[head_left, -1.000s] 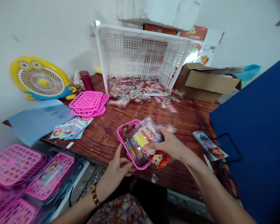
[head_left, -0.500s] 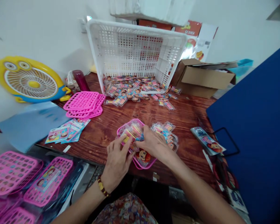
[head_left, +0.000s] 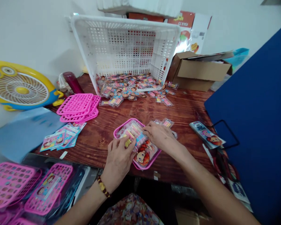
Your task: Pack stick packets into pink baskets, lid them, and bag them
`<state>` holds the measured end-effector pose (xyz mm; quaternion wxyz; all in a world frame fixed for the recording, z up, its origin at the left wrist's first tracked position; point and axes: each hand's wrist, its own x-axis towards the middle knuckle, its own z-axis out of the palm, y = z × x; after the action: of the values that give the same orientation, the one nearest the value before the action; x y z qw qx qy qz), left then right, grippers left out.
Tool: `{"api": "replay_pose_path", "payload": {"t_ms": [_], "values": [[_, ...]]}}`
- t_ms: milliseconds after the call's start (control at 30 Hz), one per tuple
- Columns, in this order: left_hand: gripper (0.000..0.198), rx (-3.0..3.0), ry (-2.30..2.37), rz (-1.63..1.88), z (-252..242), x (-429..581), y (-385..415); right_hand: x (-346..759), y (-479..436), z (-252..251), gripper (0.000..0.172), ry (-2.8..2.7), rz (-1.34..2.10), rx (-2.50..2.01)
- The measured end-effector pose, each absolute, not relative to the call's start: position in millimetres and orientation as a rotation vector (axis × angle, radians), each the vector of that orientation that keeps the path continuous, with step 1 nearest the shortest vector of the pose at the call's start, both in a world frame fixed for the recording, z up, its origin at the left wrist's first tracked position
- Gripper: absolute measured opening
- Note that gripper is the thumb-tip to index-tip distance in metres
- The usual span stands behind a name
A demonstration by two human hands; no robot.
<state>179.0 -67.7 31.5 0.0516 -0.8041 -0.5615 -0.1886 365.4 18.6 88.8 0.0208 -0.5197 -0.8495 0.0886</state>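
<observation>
Inside the pink basket [head_left: 152, 162] on the table [head_left: 184, 122], packets [head_left: 136, 130] lie against the curled left hand [head_left: 118, 157] and right hand [head_left: 161, 137], any grip unclear; light, even pressure should seat them flat.

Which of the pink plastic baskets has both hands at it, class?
The pink plastic basket on the brown wooden table, with left hand and right hand at its clear plastic packets; the other pink baskets sit lower left, away from both.

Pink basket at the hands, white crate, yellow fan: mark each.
Pink basket [head_left: 153, 160], head view: its rim, front right.
White crate [head_left: 126, 22], head view: its upper rim.
Yellow fan [head_left: 22, 90], head view: its yellow hub.
</observation>
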Motion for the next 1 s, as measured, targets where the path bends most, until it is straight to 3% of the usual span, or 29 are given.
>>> {"api": "replay_pose_path", "payload": {"t_ms": [133, 567, 833, 1000], "values": [[0.037, -2.5, -1.682, -0.503, 34.0, 176.0, -60.6, 374.9, 24.2, 93.4, 0.03, -2.543, 0.299, -1.583], [0.046, -2.572, -1.616, -0.901, 24.5, 174.1, -66.2, 388.9, 28.6, 58.3, 0.024, -2.348, 0.631, -1.383], [0.044, -2.584, -1.677, -0.878, 19.5, 175.6, -63.4, 398.7, 38.0, 72.5, 0.02, -2.184, 0.704, -1.236], [0.046, -2.512, -1.7, -0.829, 16.2, 181.2, -63.2, 409.0, 48.5, 78.0, 0.016, -1.833, 0.984, -1.13]]}}
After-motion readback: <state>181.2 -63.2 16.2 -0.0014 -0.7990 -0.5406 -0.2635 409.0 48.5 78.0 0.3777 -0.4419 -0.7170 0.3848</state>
